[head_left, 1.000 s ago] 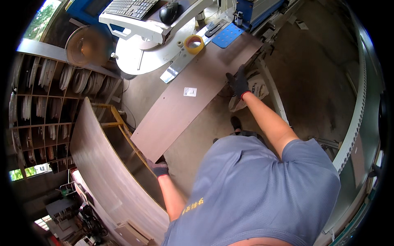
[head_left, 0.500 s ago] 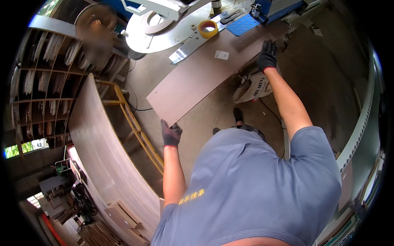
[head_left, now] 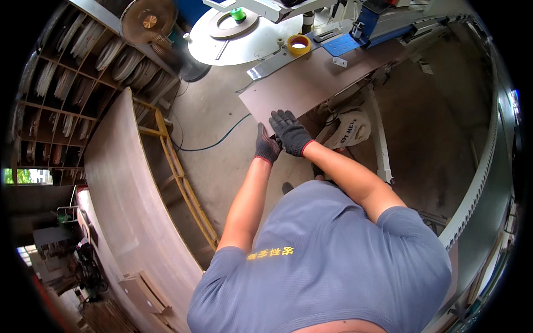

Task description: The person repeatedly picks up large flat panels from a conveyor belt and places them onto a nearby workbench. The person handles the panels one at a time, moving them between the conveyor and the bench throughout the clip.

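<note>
A long brownish-pink board (head_left: 319, 77) reaches from the machine at the upper right down toward me, a small white label (head_left: 340, 62) on its top. At its near left corner my left hand (head_left: 267, 145), in a dark knitted glove with a red cuff, is closed on the edge; part of its grip is hidden. Right beside it, my gloved right hand (head_left: 290, 132) lies over the board's near end with fingers stretched out. The far part of the board runs beside a blue perforated plate (head_left: 340, 45).
A tape roll (head_left: 298, 45) sits on the metal guide beyond the board. Behind stands a round white table (head_left: 222, 50) with a coil of banding. A large panel (head_left: 122, 166) on a yellow frame is at left, a sack (head_left: 352, 126) below the machine, a toothed rail (head_left: 472, 205) at right.
The board has moved to the right, farther along the machine. My right hand has come from the board's far right part to its near end, beside my left hand, which moved right with the corner.
</note>
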A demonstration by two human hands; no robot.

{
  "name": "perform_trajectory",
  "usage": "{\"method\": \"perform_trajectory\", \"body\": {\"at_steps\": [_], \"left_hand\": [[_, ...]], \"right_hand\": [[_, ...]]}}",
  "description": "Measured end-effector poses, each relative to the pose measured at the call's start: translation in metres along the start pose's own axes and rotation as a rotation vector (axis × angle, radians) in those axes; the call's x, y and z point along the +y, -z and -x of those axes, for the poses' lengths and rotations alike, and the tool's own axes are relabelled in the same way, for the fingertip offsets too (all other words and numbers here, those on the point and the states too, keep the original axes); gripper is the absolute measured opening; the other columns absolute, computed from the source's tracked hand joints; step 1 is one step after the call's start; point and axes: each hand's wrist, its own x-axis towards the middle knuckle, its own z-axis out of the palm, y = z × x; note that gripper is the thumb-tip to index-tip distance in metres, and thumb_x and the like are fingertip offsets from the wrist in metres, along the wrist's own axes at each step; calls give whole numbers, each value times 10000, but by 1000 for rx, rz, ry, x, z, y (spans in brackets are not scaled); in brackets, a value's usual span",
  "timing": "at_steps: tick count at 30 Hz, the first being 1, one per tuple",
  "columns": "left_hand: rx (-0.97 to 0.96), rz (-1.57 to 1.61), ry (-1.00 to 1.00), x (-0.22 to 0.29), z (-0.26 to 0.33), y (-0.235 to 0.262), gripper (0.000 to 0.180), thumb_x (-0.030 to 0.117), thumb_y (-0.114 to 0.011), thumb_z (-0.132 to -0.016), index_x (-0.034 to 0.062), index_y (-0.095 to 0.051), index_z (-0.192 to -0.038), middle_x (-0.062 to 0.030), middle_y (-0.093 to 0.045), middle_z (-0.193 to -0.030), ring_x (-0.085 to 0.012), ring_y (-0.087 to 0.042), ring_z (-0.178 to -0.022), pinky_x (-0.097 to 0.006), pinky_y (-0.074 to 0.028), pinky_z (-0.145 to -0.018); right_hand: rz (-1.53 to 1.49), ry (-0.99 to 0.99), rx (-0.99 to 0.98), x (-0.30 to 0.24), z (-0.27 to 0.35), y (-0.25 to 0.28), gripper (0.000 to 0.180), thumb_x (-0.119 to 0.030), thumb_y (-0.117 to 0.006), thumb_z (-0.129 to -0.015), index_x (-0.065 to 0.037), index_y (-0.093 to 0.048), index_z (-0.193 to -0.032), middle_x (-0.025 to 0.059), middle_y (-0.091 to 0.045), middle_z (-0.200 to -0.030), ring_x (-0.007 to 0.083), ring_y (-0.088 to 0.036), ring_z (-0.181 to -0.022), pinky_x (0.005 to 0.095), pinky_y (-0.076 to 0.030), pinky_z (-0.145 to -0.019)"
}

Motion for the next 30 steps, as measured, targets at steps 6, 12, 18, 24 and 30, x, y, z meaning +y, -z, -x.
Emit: {"method": "perform_trajectory", "body": {"at_steps": [6, 12, 18, 24, 30], "left_hand": [[-394, 12, 169, -7, -49, 1, 341, 444, -405, -942, 209, -547, -1146, -32, -591, -1130, -183, -576, -928, -246, -467, -641], [-134, -86, 99, -48, -37, -70, 276, 345, -399, -956, 184, -587, -1078, -4, -625, -1068, -140, -601, -946, -246, -519, -724], [-240, -135, 84, -58, -87, -94, 430, 532, -480, -900, 199, -561, -1160, -51, -589, -1113, -224, -579, -848, -313, -516, -650], [-671, -326, 71, -105, -119, -102, 698, 662, -465, -823, 112, -536, -1247, -67, -583, -1193, -263, -535, -1053, -423, -443, -868], [-290, -809, -41, -143, -105, -19, 513, 478, -376, -948, 125, -474, -1306, -55, -545, -1288, -214, -491, -1175, -419, -361, -1023]], "right_hand": [[-317, -450, 16, -21, 108, 35, 627, -53, -521, -736, 30, -375, -1340, 255, -323, -1425, 390, -276, -1348, 417, -235, -1119], [-31, -983, -64, -10, 404, -11, 689, -183, -575, -747, 11, -365, -1374, 271, -427, -1346, 397, -419, -1245, 424, -353, -1039], [-128, -1771, 455, -62, 612, 6, 602, -173, -656, -714, -4, -500, -1271, 231, -579, -1182, 372, -561, -1092, 419, -447, -915], [453, -1796, 1289, -163, 789, 32, 420, -72, -553, -842, 16, -497, -1249, 144, -526, -1286, 273, -508, -1140, 381, -406, -976], [258, -2061, 2147, -224, 888, 41, 415, -212, -646, -809, -50, -584, -1186, 159, -615, -1182, 276, -590, -1075, 375, -458, -899]]}}
